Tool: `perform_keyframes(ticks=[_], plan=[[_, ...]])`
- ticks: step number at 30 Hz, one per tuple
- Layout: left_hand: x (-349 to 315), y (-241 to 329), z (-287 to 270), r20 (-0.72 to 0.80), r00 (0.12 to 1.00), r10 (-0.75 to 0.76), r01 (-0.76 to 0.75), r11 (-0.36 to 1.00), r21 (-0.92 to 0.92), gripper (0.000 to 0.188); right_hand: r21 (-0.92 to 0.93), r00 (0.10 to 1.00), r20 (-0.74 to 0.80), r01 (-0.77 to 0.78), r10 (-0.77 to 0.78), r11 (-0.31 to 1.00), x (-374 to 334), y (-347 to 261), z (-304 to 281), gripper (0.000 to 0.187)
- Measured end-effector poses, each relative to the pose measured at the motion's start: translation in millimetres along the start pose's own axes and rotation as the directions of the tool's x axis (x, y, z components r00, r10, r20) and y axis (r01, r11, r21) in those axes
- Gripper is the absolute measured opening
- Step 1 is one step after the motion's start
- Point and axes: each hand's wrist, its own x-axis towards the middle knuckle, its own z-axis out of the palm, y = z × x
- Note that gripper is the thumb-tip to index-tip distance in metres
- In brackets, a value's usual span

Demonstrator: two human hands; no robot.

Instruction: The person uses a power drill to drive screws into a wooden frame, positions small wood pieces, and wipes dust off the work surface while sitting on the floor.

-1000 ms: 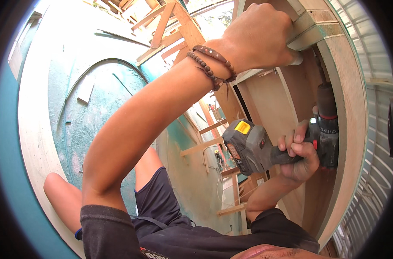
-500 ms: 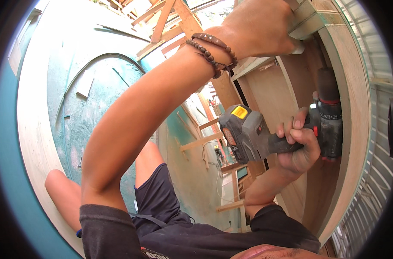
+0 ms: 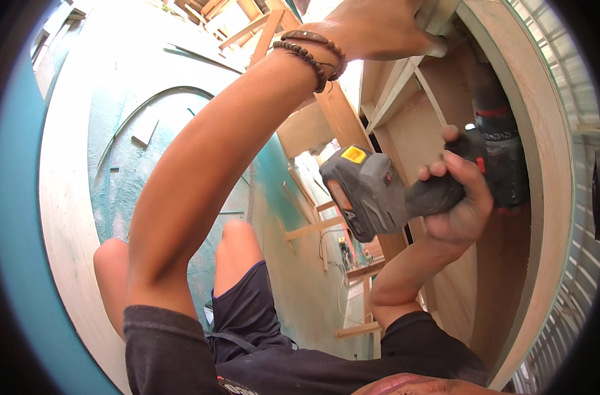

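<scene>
Since the earlier frame, the drill [image 3: 432,181] has risen a little and the left hand [image 3: 379,26] has slid toward the upper edge. That left hand grips a pale wooden strip [image 3: 405,72] at the top of the curved plywood panel [image 3: 544,164], fingers closed around it. Beaded bracelets [image 3: 313,52] circle its wrist. The right hand [image 3: 461,197] is wrapped tightly around the drill's handle, its nose pointing upward beside the panel.

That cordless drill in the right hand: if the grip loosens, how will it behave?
The cordless drill looks bottom-heavy: its bulky battery pack hangs off the handle end, so it would probably swing that way. The right hand wraps a dark, seemingly rubbery handle, so slipping seems unlikely. It looks rigid and dense for its size.
</scene>
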Motion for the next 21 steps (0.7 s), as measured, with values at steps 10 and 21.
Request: perform_keyframes(ticks=[10,21], plan=[[-3,19,-12,0.028,0.994,-0.101,0.1,0.994,0.045,0.042,-0.2,0.947,0.185,0.297,-0.262,0.934,10,15,-12,0.031],[-9,27,-18,0.082,0.983,-0.164,0.163,0.986,0.029,0.041,-0.039,0.913,0.109,0.399,-0.393,0.916,-10,70,-1,0.041]])
